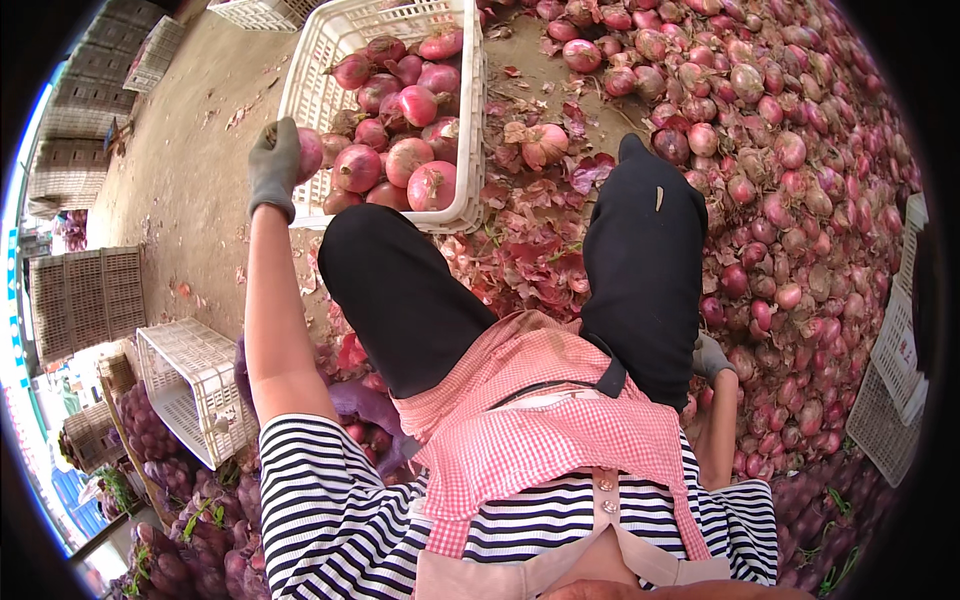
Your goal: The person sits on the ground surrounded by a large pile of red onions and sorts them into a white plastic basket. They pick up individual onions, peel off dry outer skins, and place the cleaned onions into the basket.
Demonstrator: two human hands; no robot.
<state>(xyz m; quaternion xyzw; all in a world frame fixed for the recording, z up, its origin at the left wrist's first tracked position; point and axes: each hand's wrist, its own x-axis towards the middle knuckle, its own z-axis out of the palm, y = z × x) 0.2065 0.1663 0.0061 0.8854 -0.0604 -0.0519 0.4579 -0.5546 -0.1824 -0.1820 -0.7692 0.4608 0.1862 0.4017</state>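
Note:
My left hand point(275, 169), in a grey glove, holds a red onion point(308, 155) at the near left side of a white plastic crate point(469, 112). Inside the crate lie several red onions point(358, 168), bunched mostly towards its right side. My right hand point(711, 358), also gloved in grey, is beside my right thigh at the edge of a large heap of red onions point(787, 292). My leg hides part of that hand, so its fingers and anything in them cannot be made out. Loose onion skins point(525, 255) cover the ground between my knees.
An empty white crate point(187, 382) lies on its side at the left, near filled mesh bags of onions point(206, 517). Stacked crates point(86, 300) stand farther left. A purple mesh bag point(367, 401) is beside my left hip. More crates point(892, 405) edge the heap at the right.

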